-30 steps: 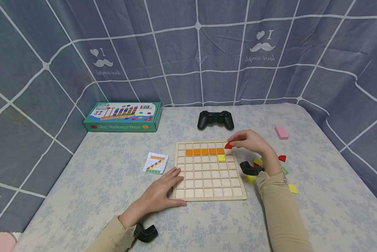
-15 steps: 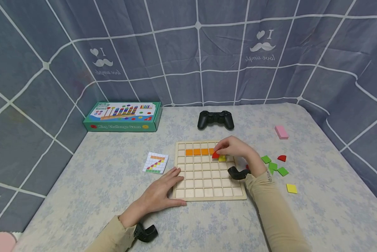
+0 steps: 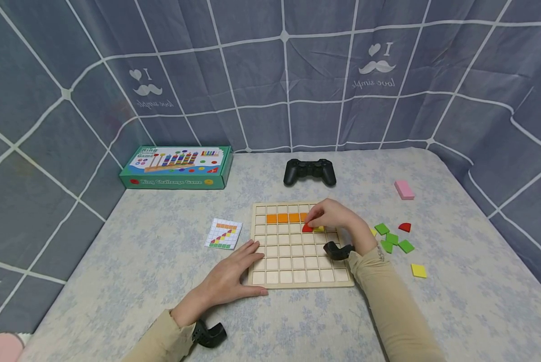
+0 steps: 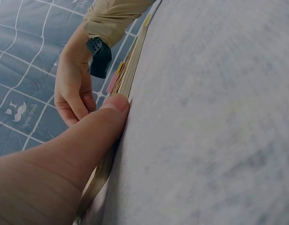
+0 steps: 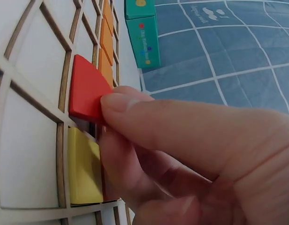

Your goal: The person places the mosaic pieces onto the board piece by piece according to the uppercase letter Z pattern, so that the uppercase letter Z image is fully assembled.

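My right hand [image 3: 334, 214] pinches a red quarter-circle tile [image 5: 88, 91] between thumb and fingers, over a cell of the wooden grid board [image 3: 297, 264]. Just beside that cell sits a yellow square tile [image 5: 85, 168], partly covered by the right hand in the head view. A row of orange square tiles [image 3: 283, 218] lies in the board's upper part, its right end hidden by the fingers. My left hand [image 3: 225, 276] rests at the board's lower left corner, fingers extended on the left edge and thumb along the front edge. A pattern card [image 3: 223, 234] lies left of the board.
Right of the board are several green tiles [image 3: 392, 239], a red quarter-circle tile [image 3: 405, 227] and a yellow square tile [image 3: 418, 270]. Behind stand a black game controller [image 3: 309, 172], a green game box [image 3: 177, 168] and a pink block [image 3: 404, 190].
From the board's top right corner, my right hand has carried the red tile left and toward me, then lowered it slightly beside the yellow tile. The left hand stays put.
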`<state>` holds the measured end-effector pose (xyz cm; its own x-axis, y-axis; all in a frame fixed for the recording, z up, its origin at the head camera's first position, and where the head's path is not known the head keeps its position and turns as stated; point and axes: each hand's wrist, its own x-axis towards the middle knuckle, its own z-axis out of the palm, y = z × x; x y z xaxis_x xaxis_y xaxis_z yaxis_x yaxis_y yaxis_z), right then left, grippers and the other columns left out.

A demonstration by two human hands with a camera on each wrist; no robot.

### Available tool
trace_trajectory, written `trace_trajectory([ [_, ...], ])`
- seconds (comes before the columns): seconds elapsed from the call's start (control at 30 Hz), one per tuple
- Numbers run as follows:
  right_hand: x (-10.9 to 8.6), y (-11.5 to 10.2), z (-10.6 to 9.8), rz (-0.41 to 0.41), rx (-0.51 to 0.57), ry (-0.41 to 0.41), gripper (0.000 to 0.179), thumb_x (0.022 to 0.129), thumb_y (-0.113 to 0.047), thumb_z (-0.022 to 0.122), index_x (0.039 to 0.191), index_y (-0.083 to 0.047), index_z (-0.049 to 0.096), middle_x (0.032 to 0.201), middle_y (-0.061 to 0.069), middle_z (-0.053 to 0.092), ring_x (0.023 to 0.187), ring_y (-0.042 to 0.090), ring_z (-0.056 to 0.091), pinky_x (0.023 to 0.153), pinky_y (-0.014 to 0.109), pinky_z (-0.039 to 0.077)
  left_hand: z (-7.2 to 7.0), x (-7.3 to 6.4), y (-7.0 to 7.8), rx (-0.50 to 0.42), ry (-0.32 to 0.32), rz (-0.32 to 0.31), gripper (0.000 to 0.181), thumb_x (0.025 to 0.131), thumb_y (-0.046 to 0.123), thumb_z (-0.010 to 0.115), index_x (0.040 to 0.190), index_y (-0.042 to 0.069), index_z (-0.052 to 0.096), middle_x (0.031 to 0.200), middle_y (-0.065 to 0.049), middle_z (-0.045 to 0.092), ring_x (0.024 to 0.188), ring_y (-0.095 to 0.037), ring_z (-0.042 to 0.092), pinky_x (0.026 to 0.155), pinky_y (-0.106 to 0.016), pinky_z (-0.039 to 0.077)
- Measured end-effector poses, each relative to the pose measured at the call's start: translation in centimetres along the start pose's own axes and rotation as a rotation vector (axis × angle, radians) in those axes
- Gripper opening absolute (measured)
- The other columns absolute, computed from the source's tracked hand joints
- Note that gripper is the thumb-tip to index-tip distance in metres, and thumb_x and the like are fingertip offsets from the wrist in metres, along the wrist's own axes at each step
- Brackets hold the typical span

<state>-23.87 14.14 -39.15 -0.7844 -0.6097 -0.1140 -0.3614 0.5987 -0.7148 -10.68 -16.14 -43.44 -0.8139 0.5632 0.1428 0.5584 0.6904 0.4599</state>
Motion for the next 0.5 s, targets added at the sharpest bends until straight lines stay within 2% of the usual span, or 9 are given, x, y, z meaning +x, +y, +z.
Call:
trace_trajectory([
  [0.2, -0.6, 0.2, -0.8, -0.001, 0.058, 0.045, 0.025, 0.087, -0.012, 0.066, 0.11, -0.002, 0.068, 0.11, 0.013, 0.064, 0.097, 0.027, 0.061, 0.081, 0.038, 0.049, 0.0, -0.1, 0.0, -0.001, -0.002, -0.003, 0.083, 0.075, 0.064, 0.065, 0.133, 0.007, 0.052, 0.149, -0.01, 0.032, 0.14, -0.022, 0.022, 0.107, -0.045, 0.031],
  [0.27, -1.1, 0.2, -1.4, -0.005, 0.089, 0.071, 0.028, 0.088, -0.013, 0.065, 0.114, -0.001, 0.066, 0.113, 0.016, 0.063, 0.095, 0.029, 0.06, 0.081, 0.04, 0.049, 0.0, 0.0, 0.0, -0.002, -0.003, -0.002, 0.083, 0.075, 0.064, 0.065, 0.133, 0.007, 0.052, 0.15, -0.01, 0.032, 0.14, -0.022, 0.022, 0.107, -0.045, 0.031],
  [0.5, -3.4, 0.8, -3.9, 0.035, 0.156, 0.186, 0.035, 0.09, -0.017, 0.063, 0.12, 0.0, 0.061, 0.104, 0.012, 0.063, 0.089, 0.026, 0.06, 0.082, 0.04, 0.048, 0.0, 0.0, 0.0, -0.004, -0.002, 0.002, 0.083, 0.075, 0.064, 0.065, 0.133, 0.007, 0.052, 0.149, -0.011, 0.032, 0.14, -0.022, 0.022, 0.107, -0.045, 0.032],
])
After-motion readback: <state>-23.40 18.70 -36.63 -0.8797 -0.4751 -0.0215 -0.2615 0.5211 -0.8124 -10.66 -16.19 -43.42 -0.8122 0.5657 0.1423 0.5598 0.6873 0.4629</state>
